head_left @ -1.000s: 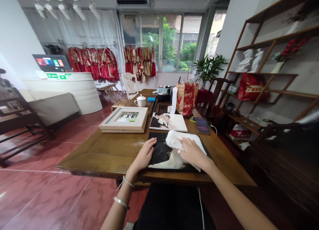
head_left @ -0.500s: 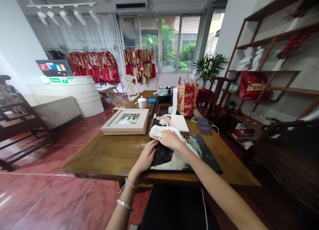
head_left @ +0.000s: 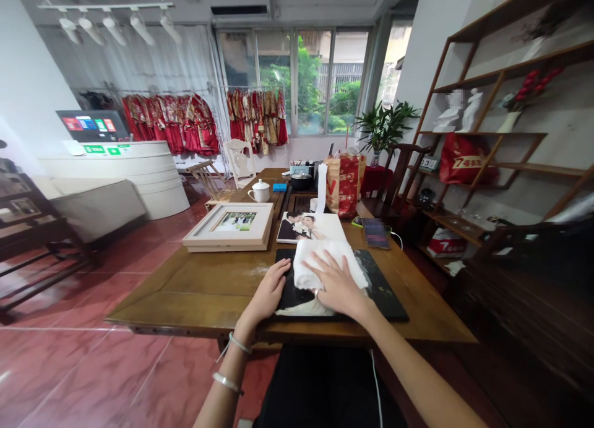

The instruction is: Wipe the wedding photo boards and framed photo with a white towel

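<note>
A dark photo panel [head_left: 388,295], printed with a figure in a long pale gown, lies flat at the front of the wooden table. Over its middle a folded white cloth [head_left: 305,268] is spread, hiding much of the picture. My right hand [head_left: 338,284] rests on the cloth with fingers stretched and apart, a ring on one finger. At the panel's left edge lies my left hand [head_left: 268,290], its fingers laid out along the border. Just behind the panel is a white-backed wedding photo [head_left: 331,226]; the cloth's far edge comes close to it.
A framed picture [head_left: 227,227] sits to the left on the table [head_left: 185,289]. Farther back stand a white lidded mug [head_left: 260,192], a black pot [head_left: 301,180] and a red-and-tan paper bag [head_left: 344,184]. A phone [head_left: 375,232] with a white cable lies at right.
My right hand has gone from bunching the cloth near the panel's far left to lying spread on it, and the cloth is now flatter, nearer and farther right. My left hand stays at the edge.
</note>
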### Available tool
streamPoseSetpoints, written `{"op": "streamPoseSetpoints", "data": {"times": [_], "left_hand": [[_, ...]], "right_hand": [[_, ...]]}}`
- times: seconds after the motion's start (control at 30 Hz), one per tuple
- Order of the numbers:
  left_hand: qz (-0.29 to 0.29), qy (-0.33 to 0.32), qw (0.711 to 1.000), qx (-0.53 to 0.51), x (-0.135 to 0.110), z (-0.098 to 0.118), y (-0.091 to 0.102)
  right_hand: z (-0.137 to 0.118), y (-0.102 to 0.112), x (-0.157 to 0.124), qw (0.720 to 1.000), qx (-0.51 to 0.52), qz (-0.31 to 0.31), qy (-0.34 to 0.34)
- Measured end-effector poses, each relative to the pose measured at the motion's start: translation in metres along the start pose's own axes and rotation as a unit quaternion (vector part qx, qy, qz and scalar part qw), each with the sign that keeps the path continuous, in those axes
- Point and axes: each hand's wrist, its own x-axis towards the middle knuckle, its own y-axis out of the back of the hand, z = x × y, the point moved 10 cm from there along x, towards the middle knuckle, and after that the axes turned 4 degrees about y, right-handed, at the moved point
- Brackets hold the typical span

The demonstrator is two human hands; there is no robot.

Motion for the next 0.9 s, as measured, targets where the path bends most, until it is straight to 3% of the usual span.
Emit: {"op": "streamPoseSetpoints", "data": {"times": [0.17,0.27,0.37,0.6,0.7,0.8,0.9], "left_hand": [[0.003,-0.001,1.0,0.0,0.001,-0.002,0.0],[-0.002,-0.006,1.0,0.0,0.001,-0.001,-0.001],[-0.006,-0.007,1.0,0.0,0.001,0.0,0.0],[-0.015,0.0,1.0,-0.004,0.001,0.001,-0.001],[-0.013,-0.003,1.0,-0.008,0.001,0.002,0.0],[-0.011,0.002,1.0,-0.007,0.001,0.002,-0.001],[-0.009,0.007,1.0,-0.004,0.001,0.001,-0.001]], "right_hand": [[-0.037,-0.004,-0.069,0.999,0.021,0.006,0.05],[-0.043,-0.005,-0.091,0.997,0.035,-0.005,0.066],[-0.031,-0.002,-0.08,0.998,0.043,-0.011,0.053],[0.019,0.005,0.015,0.999,0.019,-0.047,-0.011],[0.029,0.008,0.038,0.998,-0.007,-0.044,-0.032],[0.018,0.008,0.03,1.0,-0.01,-0.023,-0.014],[-0.01,0.004,-0.008,0.999,0.002,-0.015,0.042]]}}
